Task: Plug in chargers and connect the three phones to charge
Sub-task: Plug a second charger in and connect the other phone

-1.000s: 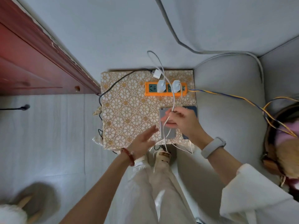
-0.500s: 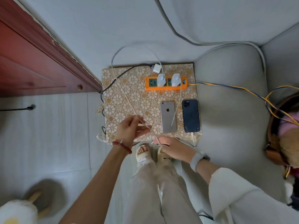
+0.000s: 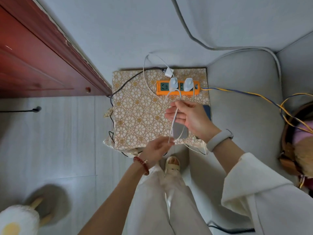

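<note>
An orange power strip (image 3: 178, 93) lies at the back of a small table with a floral cloth (image 3: 135, 112). Two white chargers (image 3: 174, 83) (image 3: 188, 84) are plugged into it; a third white charger (image 3: 169, 72) lies loose behind it. A white cable (image 3: 174, 118) runs between my hands. My left hand (image 3: 158, 149) pinches its lower end at the table's front edge. My right hand (image 3: 190, 118) holds the cable higher up, above a silver phone (image 3: 180, 132). A dark blue phone (image 3: 208, 111) shows only an edge behind my right hand.
A red wooden cabinet (image 3: 42, 61) stands at the left. A grey sofa (image 3: 245, 107) sits right of the table, with blue and yellow wires (image 3: 254, 96) running across it. A black cable (image 3: 125, 81) drapes over the table's left side. My feet are below the table edge.
My right hand rose from below the table edge to over the phones and took the cable. My left hand shifted right to the front edge, still holding the cable end.
</note>
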